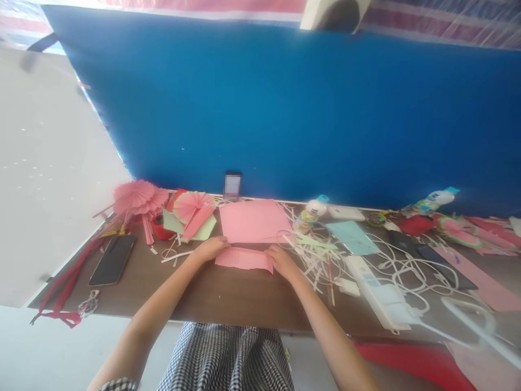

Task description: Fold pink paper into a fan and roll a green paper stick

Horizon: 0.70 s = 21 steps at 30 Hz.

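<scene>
A narrow pink paper strip (244, 259) lies on the brown table between my hands. My left hand (212, 248) has its fingers closed on the strip's upper left corner. At the strip's upper right corner, my right hand (280, 260) pinches the paper. Just behind the strip lies a larger pink sheet (256, 220), close to the fingertips of both hands. Folded pink paper fans (193, 209) stand to the left of that sheet. Thin white paper strips (311, 258) are heaped to the right of my right hand.
A black phone (112, 260) and red ribbon (67, 288) lie at the left. Rightward are a small bottle (311, 213), a light blue packet (353, 237), a white power strip (372, 293) and tangled cables. A blue panel (252, 108) rises along the table's back edge.
</scene>
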Each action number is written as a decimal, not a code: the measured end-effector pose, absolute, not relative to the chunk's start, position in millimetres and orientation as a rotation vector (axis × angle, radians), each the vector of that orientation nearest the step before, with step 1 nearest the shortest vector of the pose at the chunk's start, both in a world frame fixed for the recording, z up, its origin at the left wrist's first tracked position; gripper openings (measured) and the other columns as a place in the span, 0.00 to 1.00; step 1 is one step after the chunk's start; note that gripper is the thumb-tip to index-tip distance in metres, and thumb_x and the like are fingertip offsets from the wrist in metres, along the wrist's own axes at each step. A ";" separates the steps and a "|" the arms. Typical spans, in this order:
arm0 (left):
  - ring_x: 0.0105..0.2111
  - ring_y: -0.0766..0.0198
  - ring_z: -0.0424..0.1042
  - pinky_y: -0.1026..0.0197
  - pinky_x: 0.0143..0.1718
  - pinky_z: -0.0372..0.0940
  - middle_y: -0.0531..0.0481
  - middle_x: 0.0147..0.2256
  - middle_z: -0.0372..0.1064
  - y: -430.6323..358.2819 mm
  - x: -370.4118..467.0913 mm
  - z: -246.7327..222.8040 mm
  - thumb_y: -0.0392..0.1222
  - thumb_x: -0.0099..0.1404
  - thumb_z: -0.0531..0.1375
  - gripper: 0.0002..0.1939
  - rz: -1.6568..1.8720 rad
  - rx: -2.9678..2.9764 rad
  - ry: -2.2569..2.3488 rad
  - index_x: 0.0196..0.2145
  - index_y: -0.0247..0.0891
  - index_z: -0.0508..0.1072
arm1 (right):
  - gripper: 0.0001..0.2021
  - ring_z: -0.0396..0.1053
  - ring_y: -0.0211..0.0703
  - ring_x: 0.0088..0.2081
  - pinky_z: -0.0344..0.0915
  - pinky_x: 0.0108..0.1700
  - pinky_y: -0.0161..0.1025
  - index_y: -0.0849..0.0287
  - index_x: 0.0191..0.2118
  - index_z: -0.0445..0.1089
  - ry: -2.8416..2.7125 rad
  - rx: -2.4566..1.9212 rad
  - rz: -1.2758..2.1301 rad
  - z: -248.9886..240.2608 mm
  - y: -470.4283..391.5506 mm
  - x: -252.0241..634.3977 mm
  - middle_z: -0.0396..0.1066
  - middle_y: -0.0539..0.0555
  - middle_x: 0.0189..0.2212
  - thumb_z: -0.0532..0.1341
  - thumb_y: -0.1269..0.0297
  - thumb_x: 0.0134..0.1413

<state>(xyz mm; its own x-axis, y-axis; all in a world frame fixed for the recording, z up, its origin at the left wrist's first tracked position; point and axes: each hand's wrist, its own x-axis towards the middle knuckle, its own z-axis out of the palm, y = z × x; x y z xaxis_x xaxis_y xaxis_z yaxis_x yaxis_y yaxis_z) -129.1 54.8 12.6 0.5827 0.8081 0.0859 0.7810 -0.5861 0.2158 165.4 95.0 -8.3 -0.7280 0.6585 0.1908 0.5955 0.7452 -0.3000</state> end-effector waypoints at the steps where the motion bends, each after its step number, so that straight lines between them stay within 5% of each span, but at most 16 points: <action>1: 0.33 0.64 0.63 0.64 0.34 0.57 0.47 0.31 0.64 54.3 -129.2 12.0 0.34 0.63 0.46 0.13 0.265 2.664 1.332 0.35 0.36 0.70 | 0.16 0.61 0.41 0.35 0.61 0.38 0.39 0.60 0.39 0.68 -2.685 -0.952 0.268 -10.1 94.0 167.1 0.63 0.55 0.31 0.46 0.77 0.53; 14: 0.36 0.63 0.61 0.64 0.37 0.57 0.48 0.34 0.64 43.9 -135.4 7.9 0.27 0.59 0.47 0.14 0.295 2.681 1.245 0.37 0.36 0.69 | 0.14 0.58 0.43 0.31 0.57 0.33 0.39 0.64 0.34 0.67 -2.898 -0.831 -0.257 0.7 80.8 164.1 0.63 0.57 0.29 0.47 0.83 0.49; 21: 0.36 0.61 0.61 0.62 0.35 0.58 0.44 0.37 0.62 21.9 -115.0 11.5 0.27 0.58 0.45 0.14 0.161 2.621 1.533 0.33 0.33 0.69 | 0.13 0.60 0.47 0.33 0.57 0.37 0.42 0.67 0.33 0.69 -2.871 -1.185 -0.300 -0.5 60.2 144.4 0.66 0.61 0.30 0.50 0.81 0.43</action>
<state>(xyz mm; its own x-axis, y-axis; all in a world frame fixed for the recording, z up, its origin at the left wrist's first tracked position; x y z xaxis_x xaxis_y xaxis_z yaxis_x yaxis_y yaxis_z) -115.0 21.9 11.5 0.4875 0.8722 0.0402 0.8615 -0.4880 0.1406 144.4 60.2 -0.5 -0.7114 0.6966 0.0929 0.7007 0.6932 0.1687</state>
